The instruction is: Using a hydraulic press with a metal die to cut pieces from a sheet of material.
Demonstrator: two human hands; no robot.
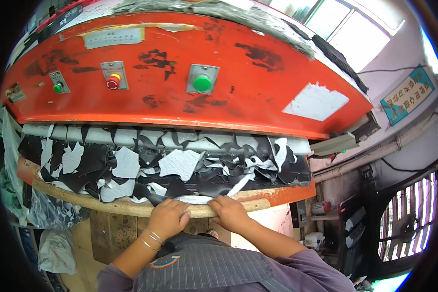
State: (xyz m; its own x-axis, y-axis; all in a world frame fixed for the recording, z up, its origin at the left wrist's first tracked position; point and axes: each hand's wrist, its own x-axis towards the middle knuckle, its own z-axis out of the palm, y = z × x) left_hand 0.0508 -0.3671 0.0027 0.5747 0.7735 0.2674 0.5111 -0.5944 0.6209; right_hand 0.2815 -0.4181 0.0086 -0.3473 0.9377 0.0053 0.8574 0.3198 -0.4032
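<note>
Two at the wooden rail (117, 208) here: left hand (167, 217) half-curled over it, right hand (230, 212) likewise, a white strip (194, 199) between them; whether either grips it, I can't tell. Just beyond, black and white scraps (180, 164) crowd the dark board (298, 176), and above looms an orange machine (258, 97), its red button (113, 82) showing.

Matt, leather-like black scraps (93, 159); scuffed, painted housing (258, 92); smooth plastic button (201, 83).
</note>
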